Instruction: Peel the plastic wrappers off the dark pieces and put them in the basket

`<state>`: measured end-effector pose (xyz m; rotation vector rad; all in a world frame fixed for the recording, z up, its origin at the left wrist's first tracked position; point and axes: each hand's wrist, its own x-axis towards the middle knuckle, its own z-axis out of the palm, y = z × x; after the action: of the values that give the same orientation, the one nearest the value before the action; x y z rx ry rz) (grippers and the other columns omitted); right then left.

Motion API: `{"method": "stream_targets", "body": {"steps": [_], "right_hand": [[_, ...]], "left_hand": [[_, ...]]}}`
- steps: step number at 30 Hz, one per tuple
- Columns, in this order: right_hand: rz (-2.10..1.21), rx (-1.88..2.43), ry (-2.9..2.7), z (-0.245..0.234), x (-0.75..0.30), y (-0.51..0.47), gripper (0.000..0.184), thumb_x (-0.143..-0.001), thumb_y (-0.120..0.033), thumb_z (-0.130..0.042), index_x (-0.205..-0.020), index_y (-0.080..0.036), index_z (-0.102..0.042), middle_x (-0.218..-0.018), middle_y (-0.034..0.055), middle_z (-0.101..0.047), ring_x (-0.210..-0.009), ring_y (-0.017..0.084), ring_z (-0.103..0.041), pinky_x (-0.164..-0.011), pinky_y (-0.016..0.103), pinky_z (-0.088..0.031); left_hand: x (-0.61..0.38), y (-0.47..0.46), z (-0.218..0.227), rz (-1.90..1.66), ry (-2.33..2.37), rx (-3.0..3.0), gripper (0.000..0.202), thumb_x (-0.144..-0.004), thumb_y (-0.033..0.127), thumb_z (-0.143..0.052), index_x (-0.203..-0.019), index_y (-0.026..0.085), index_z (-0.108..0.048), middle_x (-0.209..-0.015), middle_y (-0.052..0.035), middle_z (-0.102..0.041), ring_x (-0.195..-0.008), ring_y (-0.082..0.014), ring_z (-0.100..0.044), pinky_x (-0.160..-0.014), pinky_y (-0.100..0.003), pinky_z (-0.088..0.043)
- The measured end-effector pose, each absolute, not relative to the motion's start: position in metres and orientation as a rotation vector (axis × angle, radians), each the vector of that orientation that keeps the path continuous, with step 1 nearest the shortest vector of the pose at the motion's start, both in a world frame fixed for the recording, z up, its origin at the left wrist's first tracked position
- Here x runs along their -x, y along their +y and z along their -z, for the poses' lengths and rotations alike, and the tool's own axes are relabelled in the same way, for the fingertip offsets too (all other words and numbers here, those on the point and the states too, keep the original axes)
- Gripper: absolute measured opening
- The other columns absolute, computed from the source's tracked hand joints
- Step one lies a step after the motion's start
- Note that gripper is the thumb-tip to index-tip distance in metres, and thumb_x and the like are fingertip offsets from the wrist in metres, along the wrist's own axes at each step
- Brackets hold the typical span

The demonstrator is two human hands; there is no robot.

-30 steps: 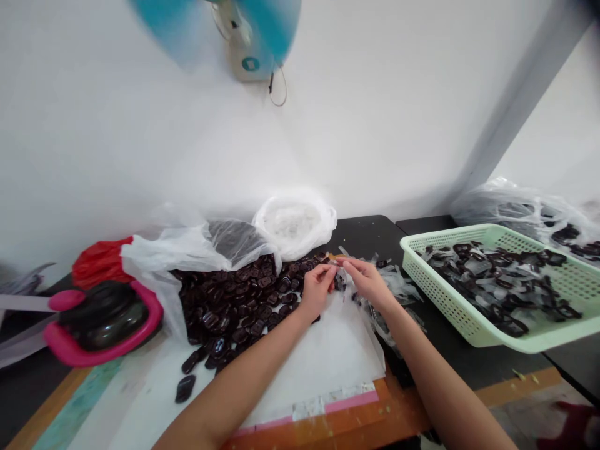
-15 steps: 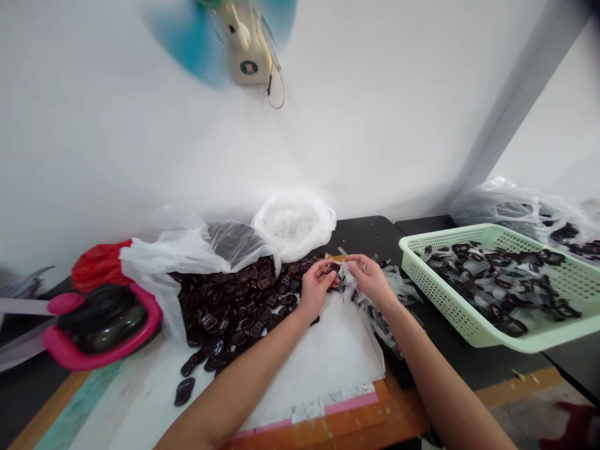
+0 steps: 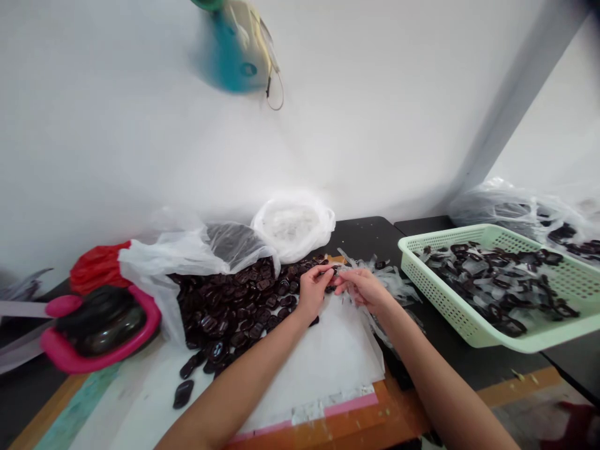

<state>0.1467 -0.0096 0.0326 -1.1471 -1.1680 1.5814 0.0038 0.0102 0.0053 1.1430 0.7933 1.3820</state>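
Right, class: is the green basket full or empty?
Neither: the basket is part-filled. Dark and clear pieces lie inside, but its right end shows bare.

Left of centre in the frame, your small dark-brown rounded pieces look like glossy plastic; the white sheet at lower centre resembles smooth, matt paper. At right, your pale-green, perforated rectangular basket looks plastic.

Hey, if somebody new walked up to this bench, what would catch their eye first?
Probably the sprawling heap of glossy dark-brown rounded pieces, left of the bare left hand. Next, likely the pale-green perforated plastic basket at right, holding mixed dark and clear pieces, then the bright-pink curved band at far left.
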Motion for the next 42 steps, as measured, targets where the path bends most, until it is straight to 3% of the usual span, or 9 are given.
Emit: {"method": "stream_targets", "body": {"steps": [6,10,17,21,24,30,38,42], "right_hand": [[-1.756,1.134,-1.029,-0.034,-0.153,-0.006,0.023,-0.076,-0.034,-0.053,-0.07,-0.013,-0.063,-0.059,0.0042,-0.065,-0.028,0.002,-0.022,-0.028,0.017,-0.014],[-1.846,1.134,-0.949,-0.037,-0.157,-0.006,0.023,-0.075,-0.03,-0.049,-0.062,-0.014,-0.059,-0.052,0.0018,-0.061,-0.027,0.002,-0.021,-0.028,0.018,-0.012],[-1.91,0.971,-0.908,-0.039,-0.161,-0.007,0.022,-0.072,-0.031,-0.048,-0.057,-0.015,-0.053,-0.057,0.0012,-0.061,-0.028,0.002,-0.019,-0.029,0.018,-0.013],[-1.922,0.925,-0.905,-0.037,-0.163,-0.006,0.022,-0.073,-0.031,-0.048,-0.059,-0.015,-0.052,-0.059,0.0006,-0.06,-0.03,0.002,-0.019,-0.03,0.018,-0.015],[-1.937,0.914,-0.936,-0.039,-0.163,-0.007,0.022,-0.075,-0.032,-0.05,-0.062,-0.015,-0.055,-0.057,-0.0006,-0.057,-0.03,0.002,-0.021,-0.03,0.018,-0.016],[-1.796,0.967,-1.072,-0.045,-0.162,-0.011,0.022,-0.075,-0.036,-0.059,-0.069,-0.016,-0.053,-0.054,-0.0039,-0.052,-0.03,0.002,-0.021,-0.029,0.017,-0.014],[-1.715,1.067,-1.219,-0.046,-0.171,-0.011,0.021,-0.069,-0.032,-0.066,-0.069,-0.017,-0.051,-0.054,-0.005,-0.051,-0.031,0.001,-0.02,-0.031,0.018,-0.011],[-1.492,1.145,-1.349,-0.047,-0.167,-0.014,0.021,-0.069,-0.033,-0.065,-0.067,-0.017,-0.053,-0.053,-0.0044,-0.051,-0.032,0.002,-0.025,-0.031,0.018,-0.013]], "left_hand": [[-0.004,0.009,-0.007,-1.358,0.683,-1.157,0.018,-0.07,0.028,-0.071,-0.078,0.013,-0.065,-0.103,-0.0076,-0.065,-0.08,-0.0144,-0.062,-0.072,-0.027,-0.051],[-0.002,0.01,-0.007,-1.3,0.644,-1.204,0.018,-0.072,0.028,-0.071,-0.08,0.013,-0.065,-0.095,-0.0079,-0.068,-0.074,-0.0133,-0.061,-0.071,-0.028,-0.05],[0.001,0.014,-0.007,-1.276,0.602,-1.247,0.016,-0.069,0.025,-0.074,-0.077,0.014,-0.067,-0.103,-0.0097,-0.067,-0.09,-0.0175,-0.061,-0.081,-0.032,-0.047],[0.001,0.013,-0.006,-1.243,0.607,-1.214,0.016,-0.068,0.026,-0.075,-0.076,0.013,-0.068,-0.102,-0.0096,-0.067,-0.083,-0.0168,-0.062,-0.078,-0.032,-0.048],[0.001,0.014,-0.007,-1.238,0.627,-1.21,0.019,-0.066,0.026,-0.075,-0.078,0.013,-0.068,-0.091,-0.0068,-0.069,-0.075,-0.0144,-0.062,-0.075,-0.03,-0.049],[0.003,0.015,-0.008,-1.234,0.635,-1.205,0.027,-0.066,0.024,-0.076,-0.09,0.015,-0.068,-0.09,-0.0054,-0.069,-0.081,-0.0147,-0.063,-0.08,-0.029,-0.049],[0.007,0.011,-0.015,-1.124,0.665,-1.364,0.026,-0.069,0.027,-0.073,-0.092,0.016,-0.071,-0.097,-0.0095,-0.07,-0.088,-0.0213,-0.064,-0.086,-0.036,-0.048],[0.011,0.013,-0.02,-1.212,0.673,-1.564,0.016,-0.077,0.031,-0.065,-0.082,0.018,-0.074,-0.102,-0.0099,-0.067,-0.101,-0.023,-0.059,-0.092,-0.037,-0.044]]}}
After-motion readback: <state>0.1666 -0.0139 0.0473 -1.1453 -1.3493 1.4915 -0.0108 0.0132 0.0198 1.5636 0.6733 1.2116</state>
